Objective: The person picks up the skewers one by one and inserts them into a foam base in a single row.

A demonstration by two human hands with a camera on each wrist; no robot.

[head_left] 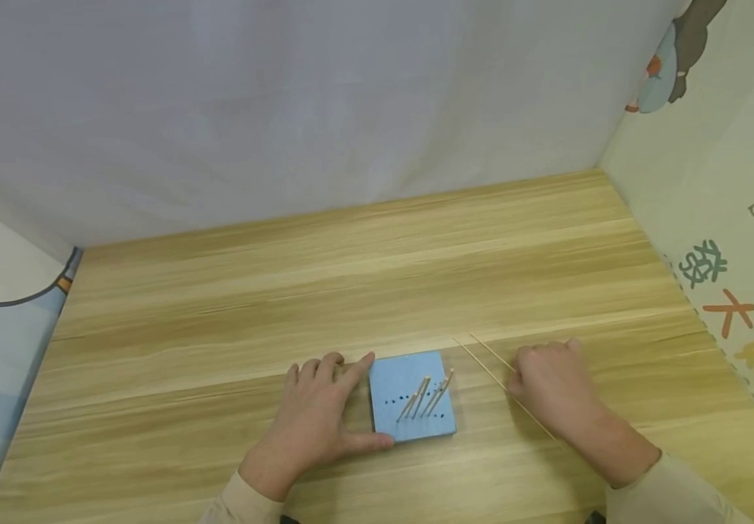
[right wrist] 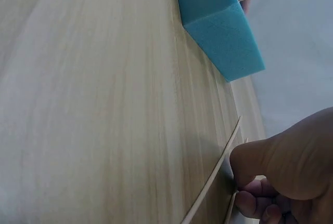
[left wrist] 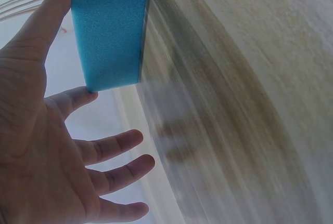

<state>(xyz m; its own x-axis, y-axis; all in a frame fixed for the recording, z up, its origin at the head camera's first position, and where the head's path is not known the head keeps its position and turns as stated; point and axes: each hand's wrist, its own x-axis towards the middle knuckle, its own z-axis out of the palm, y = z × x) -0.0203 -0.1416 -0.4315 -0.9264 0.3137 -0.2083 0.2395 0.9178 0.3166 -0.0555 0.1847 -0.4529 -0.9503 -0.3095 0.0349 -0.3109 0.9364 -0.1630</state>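
A square blue foam block (head_left: 399, 375) with rows of small holes sits on the table, and several thin wooden sticks (head_left: 421, 399) stand slanted in it. My left hand (head_left: 314, 407) holds the block's left side between thumb and index finger, one at each corner. The other left fingers (left wrist: 117, 148) are spread apart from the foam. To the right of the block, my right hand (head_left: 557, 386) pinches a thin wooden stick (right wrist: 231, 206) between thumb and index finger, low over the table. A second stick (right wrist: 212, 177) lies on the wood beside that hand, passing partly beneath it.
The wood-grain table (head_left: 252, 291) reaches back to a pale grey cloth (head_left: 324, 131). A printed panel (head_left: 711, 182) with letters and characters borders the right side. Another printed panel (head_left: 4, 349) stands at the left edge.
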